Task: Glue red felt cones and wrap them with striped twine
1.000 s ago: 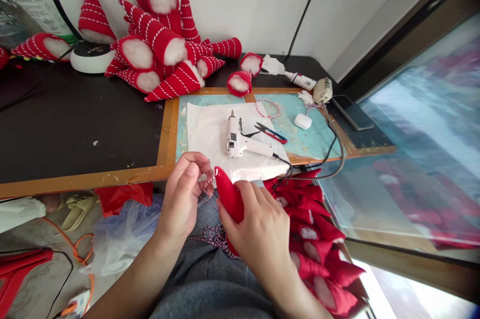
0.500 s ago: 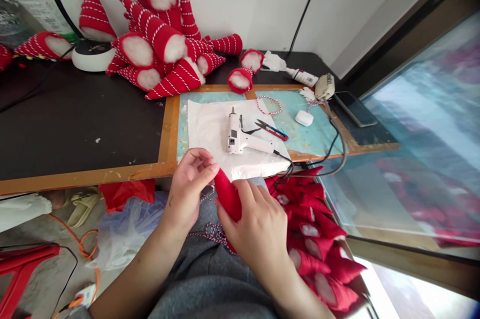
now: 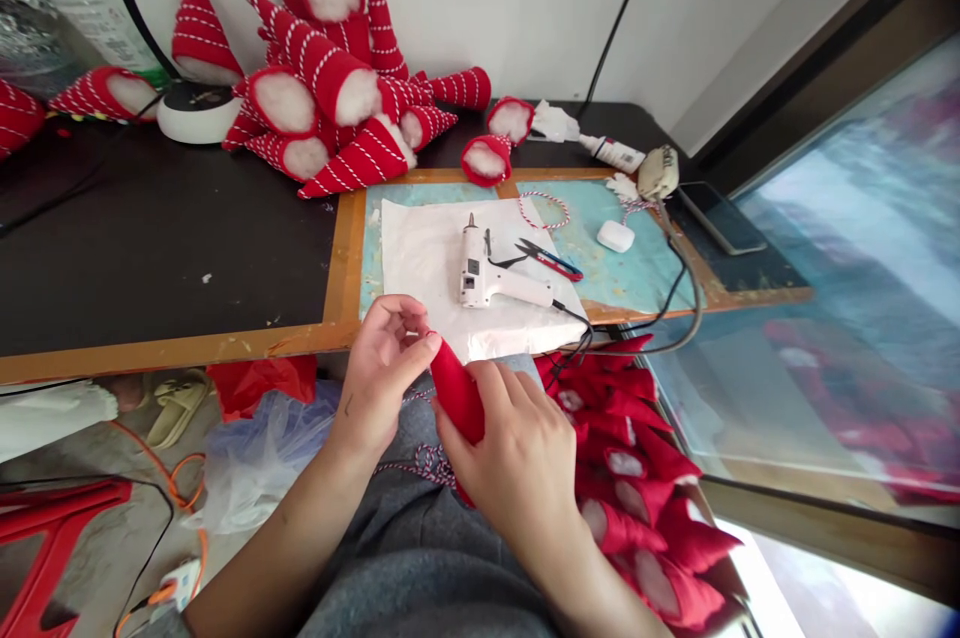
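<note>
Over my lap, a plain red stuffed cloth cone (image 3: 456, 392) is held between both hands. My left hand (image 3: 386, 373) pinches its narrow tip between thumb and fingers. Wrapped round the wider body is my right hand (image 3: 514, 438), whose fingers cover much of it. Red-and-white twisted cord (image 3: 431, 463) lies bunched on my lap just below the cone. Beyond the hands, a white glue gun (image 3: 472, 268) rests on a white sheet (image 3: 412, 248), with thread snips (image 3: 551, 260) and a loop of twisted cord (image 3: 546, 210) beside it.
Red cones with white stitched lines (image 3: 322, 68) are piled at the back of the table (image 3: 255, 248). A box of plain red stuffed cones (image 3: 637, 488) stands at my right. A bottle (image 3: 613, 154), a white case (image 3: 615, 236) and a phone (image 3: 724, 216) lie at the table's right.
The view has shifted slightly, so the table things appear a little further right. Both hands keep their hold on the red cone, with hardly any movement.
</note>
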`<state>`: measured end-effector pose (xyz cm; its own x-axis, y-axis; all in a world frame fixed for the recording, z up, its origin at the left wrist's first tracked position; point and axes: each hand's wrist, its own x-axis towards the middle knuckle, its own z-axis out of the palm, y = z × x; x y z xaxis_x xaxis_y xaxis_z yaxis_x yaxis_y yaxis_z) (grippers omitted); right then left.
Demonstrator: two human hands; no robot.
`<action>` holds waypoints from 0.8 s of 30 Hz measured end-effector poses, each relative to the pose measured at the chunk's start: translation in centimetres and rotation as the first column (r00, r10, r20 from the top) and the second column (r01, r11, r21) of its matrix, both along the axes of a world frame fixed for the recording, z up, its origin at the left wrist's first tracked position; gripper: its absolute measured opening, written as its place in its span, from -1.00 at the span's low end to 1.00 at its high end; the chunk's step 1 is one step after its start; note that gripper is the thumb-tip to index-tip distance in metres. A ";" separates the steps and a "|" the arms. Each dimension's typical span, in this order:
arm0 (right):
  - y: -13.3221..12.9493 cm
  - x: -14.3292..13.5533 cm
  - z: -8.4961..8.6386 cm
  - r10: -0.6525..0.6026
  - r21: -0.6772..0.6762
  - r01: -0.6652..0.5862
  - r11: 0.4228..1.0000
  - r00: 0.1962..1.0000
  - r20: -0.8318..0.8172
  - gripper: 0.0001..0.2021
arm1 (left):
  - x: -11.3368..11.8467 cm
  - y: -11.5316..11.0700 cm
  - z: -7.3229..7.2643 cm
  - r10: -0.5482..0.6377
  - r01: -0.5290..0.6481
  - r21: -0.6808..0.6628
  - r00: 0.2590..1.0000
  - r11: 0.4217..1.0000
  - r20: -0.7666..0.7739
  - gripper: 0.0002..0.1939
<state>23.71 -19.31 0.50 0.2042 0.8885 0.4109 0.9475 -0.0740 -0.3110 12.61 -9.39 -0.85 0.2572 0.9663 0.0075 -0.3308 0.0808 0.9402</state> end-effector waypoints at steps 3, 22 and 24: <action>0.0 0.0 -0.1 0.008 -0.002 -0.008 1.000 1.000 0.008 -0.84 | -0.3 -0.1 0.5 -0.027 0.031 -0.082 0.998 0.996 0.053 -0.71; -0.2 -0.3 -0.1 0.067 -0.034 -0.067 0.997 0.998 -0.016 -0.84 | -1.1 0.6 -1.2 0.025 -0.021 0.352 1.000 0.936 -0.006 -0.66; -0.3 -0.2 0.0 0.090 -0.042 -0.092 0.995 0.995 -0.039 -0.83 | -1.1 0.7 -1.1 0.037 -0.028 0.354 0.999 0.935 -0.018 -0.63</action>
<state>23.47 -19.57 0.47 0.1358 0.9210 0.3652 0.9389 -0.0019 -0.3442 11.52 -8.67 -1.93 0.2302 0.9101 0.3447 -0.3050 -0.2689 0.9136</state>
